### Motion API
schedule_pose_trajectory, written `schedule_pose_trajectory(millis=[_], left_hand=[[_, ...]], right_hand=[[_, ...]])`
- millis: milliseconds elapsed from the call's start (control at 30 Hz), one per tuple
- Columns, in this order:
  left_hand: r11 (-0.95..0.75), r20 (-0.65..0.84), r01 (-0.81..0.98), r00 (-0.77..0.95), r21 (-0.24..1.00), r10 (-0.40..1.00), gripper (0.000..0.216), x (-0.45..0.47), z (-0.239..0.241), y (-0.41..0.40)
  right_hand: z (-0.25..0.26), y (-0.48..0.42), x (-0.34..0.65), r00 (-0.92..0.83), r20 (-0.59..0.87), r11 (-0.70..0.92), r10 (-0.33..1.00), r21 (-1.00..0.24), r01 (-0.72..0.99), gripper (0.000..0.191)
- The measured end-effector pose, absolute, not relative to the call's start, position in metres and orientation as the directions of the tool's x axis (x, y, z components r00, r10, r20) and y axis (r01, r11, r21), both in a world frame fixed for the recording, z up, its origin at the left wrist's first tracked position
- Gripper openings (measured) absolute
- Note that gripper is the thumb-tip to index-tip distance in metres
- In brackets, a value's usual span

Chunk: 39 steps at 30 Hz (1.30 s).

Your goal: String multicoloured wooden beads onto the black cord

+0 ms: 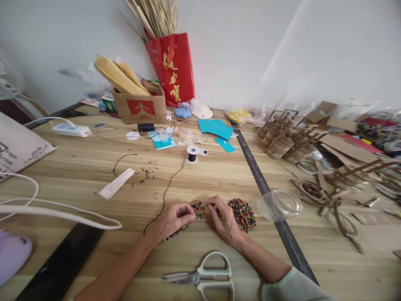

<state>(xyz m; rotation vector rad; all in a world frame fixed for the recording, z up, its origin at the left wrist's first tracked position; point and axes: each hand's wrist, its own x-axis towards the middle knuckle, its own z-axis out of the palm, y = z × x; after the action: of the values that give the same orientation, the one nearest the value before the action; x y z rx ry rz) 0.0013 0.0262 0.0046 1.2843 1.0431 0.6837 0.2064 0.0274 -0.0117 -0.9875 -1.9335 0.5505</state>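
Note:
My left hand (175, 217) is closed in a pinch, thumb against forefinger, on a black cord whose tip is too small to see. Beneath that hand a strand of coloured beads (171, 238) on the cord shows in part. My right hand (221, 217) has its thumb and forefinger pressed together over the table; what they hold, if anything, is too small to make out. A small pile of coloured beads (197, 208) lies between the two hands. Just right of my right hand sits a larger pile of beads (242, 214).
Scissors (200, 276) lie in front of me. A spool of black cord (192, 154) stands farther back. To the right are a clear plastic jar (278, 205) on its side and small woven baskets (282, 142). A cardboard box (139, 106) and red bag (172, 69) stand behind.

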Motion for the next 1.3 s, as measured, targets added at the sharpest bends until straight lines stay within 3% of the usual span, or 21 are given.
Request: schedule_pose_trajectory(millis=[300,1300], left_hand=[[0.191,-0.216,0.101,0.408,0.976,0.887,0.028,0.0014,0.0031,0.0266],[0.178,-0.202,0.095,0.416,0.979,0.887,0.024,0.0002,-0.0017,0.0263]], right_hand=[[-0.0145,0.0288,0.2084,-0.423,0.358,0.554,0.832,-0.520,0.650,0.017],[-0.0191,0.0281,0.2081,-0.484,0.342,0.592,0.805,-0.435,0.678,0.016]])
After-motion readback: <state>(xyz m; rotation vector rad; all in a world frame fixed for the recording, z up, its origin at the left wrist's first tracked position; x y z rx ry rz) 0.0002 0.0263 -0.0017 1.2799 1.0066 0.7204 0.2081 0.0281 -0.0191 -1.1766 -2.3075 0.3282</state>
